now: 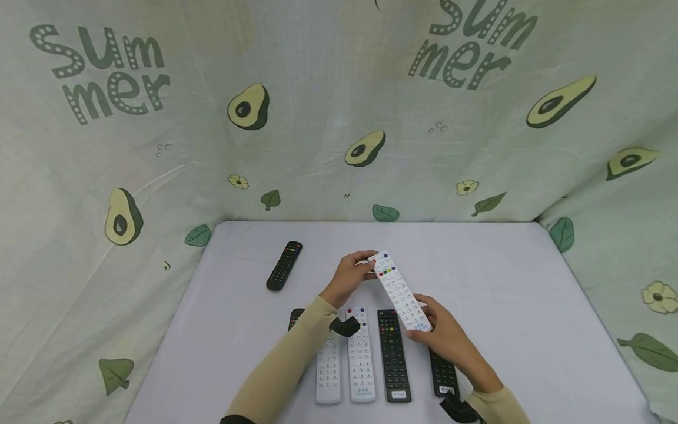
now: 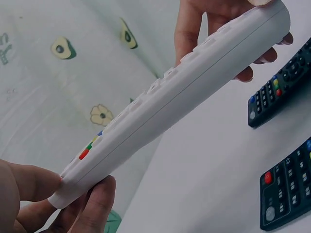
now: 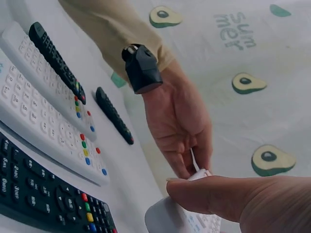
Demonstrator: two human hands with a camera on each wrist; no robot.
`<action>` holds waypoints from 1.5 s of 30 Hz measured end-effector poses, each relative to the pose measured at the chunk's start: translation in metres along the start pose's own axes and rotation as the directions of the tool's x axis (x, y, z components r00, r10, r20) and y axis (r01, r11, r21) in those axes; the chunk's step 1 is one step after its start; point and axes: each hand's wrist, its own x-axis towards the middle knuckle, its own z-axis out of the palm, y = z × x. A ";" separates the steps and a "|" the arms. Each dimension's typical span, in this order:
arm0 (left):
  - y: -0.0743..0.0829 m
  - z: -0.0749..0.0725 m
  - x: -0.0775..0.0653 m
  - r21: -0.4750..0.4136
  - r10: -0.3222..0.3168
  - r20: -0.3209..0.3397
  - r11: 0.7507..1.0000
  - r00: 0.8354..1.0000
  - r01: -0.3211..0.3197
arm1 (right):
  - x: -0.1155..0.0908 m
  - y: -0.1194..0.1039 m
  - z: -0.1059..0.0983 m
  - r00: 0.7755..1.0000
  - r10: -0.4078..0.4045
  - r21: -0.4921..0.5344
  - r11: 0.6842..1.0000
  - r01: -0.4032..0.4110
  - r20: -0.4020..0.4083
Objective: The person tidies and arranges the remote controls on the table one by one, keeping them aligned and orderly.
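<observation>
A white remote control (image 1: 399, 288) with colored buttons is held tilted above the table between both hands. My left hand (image 1: 346, 278) pinches its far end, thumb on the button face and fingers beneath, as the left wrist view shows. At the near end, my right hand (image 1: 442, 330) grips it between thumb and fingers; in the right wrist view the thumb (image 3: 209, 194) lies across that end. Below it on the table are a black remote (image 1: 394, 356) and, partly under my right hand, another black remote (image 1: 444, 374).
Two white remotes, one (image 1: 361, 359) in full view and one (image 1: 328, 371) partly behind the left sleeve, lie in the row. A black remote (image 1: 296, 316) is mostly hidden by that sleeve. Farther back lies a lone black remote (image 1: 284, 266). Printed cloth (image 1: 307, 176) hangs behind the table.
</observation>
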 end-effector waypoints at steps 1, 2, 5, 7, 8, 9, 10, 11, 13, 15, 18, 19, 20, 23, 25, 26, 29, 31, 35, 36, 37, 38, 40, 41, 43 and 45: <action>0.000 0.004 0.000 -0.003 -0.003 0.001 1.000 1.000 0.003 | -0.002 0.001 -0.002 1.000 0.004 0.005 1.000 -0.004 0.005; -0.001 0.007 0.000 -0.005 -0.004 0.002 1.000 1.000 0.004 | -0.005 0.003 -0.005 1.000 0.011 0.007 1.000 -0.011 0.008; -0.001 0.018 0.000 -0.008 -0.016 0.009 1.000 1.000 0.017 | -0.011 0.007 -0.011 0.999 0.040 0.017 0.999 -0.040 0.017; -0.001 0.025 0.000 -0.012 -0.024 0.017 1.000 1.000 0.024 | -0.015 0.010 -0.016 0.998 0.067 0.008 0.998 -0.067 0.011; -0.001 0.028 0.000 -0.012 -0.025 0.023 1.000 0.999 0.026 | -0.017 0.012 -0.019 0.996 0.084 0.002 0.996 -0.084 0.007; -0.001 0.032 -0.001 -0.011 -0.028 0.029 1.000 0.999 0.028 | -0.019 0.014 -0.021 0.995 0.096 -0.003 0.995 -0.096 0.006; -0.001 0.035 -0.001 -0.009 -0.027 0.034 1.000 0.999 0.027 | -0.021 0.015 -0.023 0.994 0.105 -0.005 0.994 -0.105 0.006; -0.001 0.038 -0.001 -0.009 -0.025 0.041 1.000 0.999 0.025 | -0.023 0.017 -0.026 0.993 0.114 -0.007 0.993 -0.114 0.005; -0.002 0.045 -0.002 -0.002 -0.026 0.053 1.000 0.998 0.026 | -0.026 0.022 -0.030 0.991 0.132 -0.010 0.991 -0.132 -0.001; -0.003 0.052 -0.002 0.002 -0.031 0.060 1.000 0.998 0.030 | -0.030 0.027 -0.033 0.990 0.141 0.003 0.990 -0.141 0.000; -0.005 0.061 -0.002 0.004 -0.043 0.065 0.999 0.997 0.043 | -0.035 0.033 -0.037 0.987 0.161 0.023 0.987 -0.161 0.002; -0.005 0.064 -0.001 0.002 -0.048 0.069 0.999 0.996 0.048 | -0.037 0.035 -0.039 0.986 0.165 0.028 0.986 -0.166 0.005; -0.006 0.067 -0.001 -0.001 -0.051 0.072 0.999 0.996 0.051 | -0.039 0.037 -0.040 0.986 0.169 0.035 0.985 -0.169 0.008; -0.008 0.075 -0.001 0.000 -0.062 0.083 0.998 0.995 0.062 | -0.045 0.042 -0.045 0.984 0.177 0.058 0.982 -0.177 0.018; -0.010 0.080 -0.001 0.004 -0.064 0.096 0.998 0.993 0.064 | -0.049 0.047 -0.048 0.983 0.180 0.070 0.981 -0.181 0.021; -0.011 0.083 0.000 0.005 -0.065 0.101 0.998 0.993 0.065 | -0.050 0.050 -0.049 0.983 0.181 0.081 0.980 -0.182 0.023; -0.013 0.091 0.001 0.003 -0.074 0.120 0.997 0.990 0.074 | -0.055 0.057 -0.053 0.983 0.181 0.106 0.977 -0.183 0.031; -0.015 0.095 0.002 0.004 -0.077 0.129 0.997 0.989 0.078 | -0.057 0.061 -0.055 0.983 0.182 0.114 0.976 -0.186 0.037; -0.019 0.104 0.003 0.013 -0.080 0.142 0.997 0.987 0.079 | -0.059 0.068 -0.058 0.974 0.222 0.116 0.967 -0.225 0.038; -0.019 0.106 0.004 0.014 -0.077 0.146 0.997 0.986 0.076 | -0.060 0.069 -0.059 0.972 0.234 0.115 0.965 -0.237 0.037; -0.019 0.108 0.004 0.019 -0.074 0.152 0.997 0.986 0.072 | -0.061 0.071 -0.059 0.969 0.246 0.114 0.962 -0.248 0.033; -0.019 0.110 0.005 0.020 -0.074 0.158 0.997 0.985 0.071 | -0.062 0.073 -0.060 0.967 0.252 0.106 0.961 -0.254 0.032; -0.020 0.113 0.006 0.025 -0.070 0.173 0.997 0.982 0.067 | -0.063 0.076 -0.062 0.964 0.265 0.094 0.959 -0.266 0.023; -0.020 0.115 0.007 0.029 -0.071 0.178 0.997 0.981 0.067 | -0.064 0.077 -0.062 0.962 0.272 0.087 0.958 -0.272 0.018; -0.021 0.119 0.009 0.040 -0.077 0.184 0.997 0.980 0.071 | -0.065 0.079 -0.064 0.964 0.266 0.073 0.961 -0.266 0.016; -0.021 0.122 0.010 0.052 -0.083 0.188 0.996 0.979 0.075 | -0.066 0.081 -0.065 0.963 0.271 0.075 0.960 -0.270 0.008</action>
